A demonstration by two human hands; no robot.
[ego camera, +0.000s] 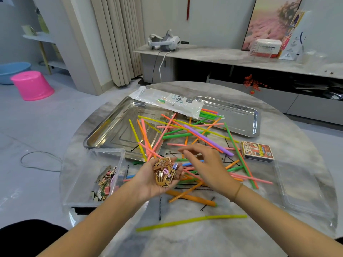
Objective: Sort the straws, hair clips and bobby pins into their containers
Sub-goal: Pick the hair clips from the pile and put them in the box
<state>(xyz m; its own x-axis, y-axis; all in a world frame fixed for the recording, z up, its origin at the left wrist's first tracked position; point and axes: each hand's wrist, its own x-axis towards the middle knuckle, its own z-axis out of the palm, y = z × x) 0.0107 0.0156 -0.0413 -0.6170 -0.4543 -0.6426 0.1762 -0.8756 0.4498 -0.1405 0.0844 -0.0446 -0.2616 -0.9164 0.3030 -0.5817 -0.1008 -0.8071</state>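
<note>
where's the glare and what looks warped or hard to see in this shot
head view: glare streaks on the left steel tray and the glossy table; the wide-angle lens bows the curtain and the far shelf; the clear container at right almost vanishes; light is even, shadows faint

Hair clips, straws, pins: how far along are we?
Done: some hair clips lie in the clear box. In hand: the left hand cups another bunch; the right hand hovers open above the straws. Left: most straws and the bobby pins lie scattered on the table, unsorted.
</note>
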